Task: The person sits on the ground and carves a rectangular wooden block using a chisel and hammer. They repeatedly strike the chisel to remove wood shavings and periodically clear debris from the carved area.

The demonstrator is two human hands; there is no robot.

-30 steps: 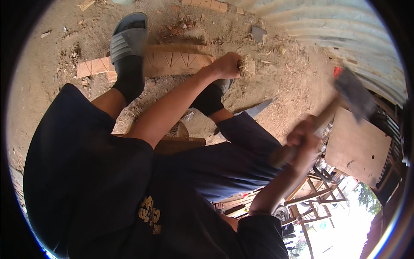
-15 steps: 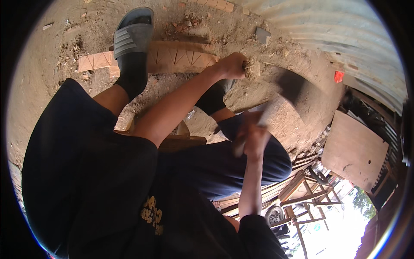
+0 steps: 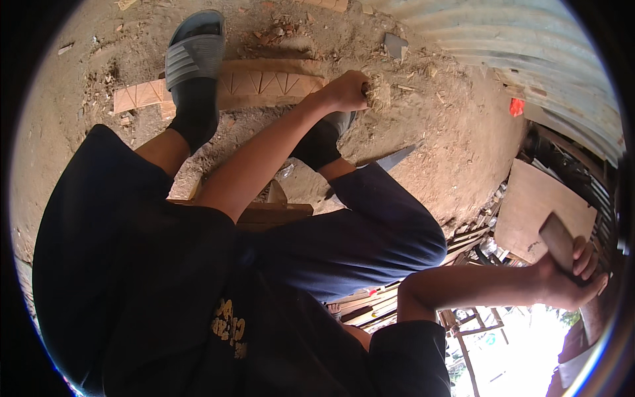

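My left hand is closed round an upright tool with a frayed, pale wooden top; its lower part is hidden. Beneath and left of it lies a wooden board cut with triangular grooves. My left foot in a grey slipper lies across that board, and my other foot is under my left forearm. My right hand is raised at the far right, wrapped round the wooden handle of the hammer; its head is hard to make out at the frame's rim.
A saw blade lies on the dirt floor beside my legs, near a wooden block. A corrugated metal wall runs along the upper right. A plywood sheet, wood strips and frames are piled at the right.
My right hand has swung the hammer leftward toward my left hand, then out to the far right, lower in the picture. My left hand keeps its grip and has shifted only slightly.
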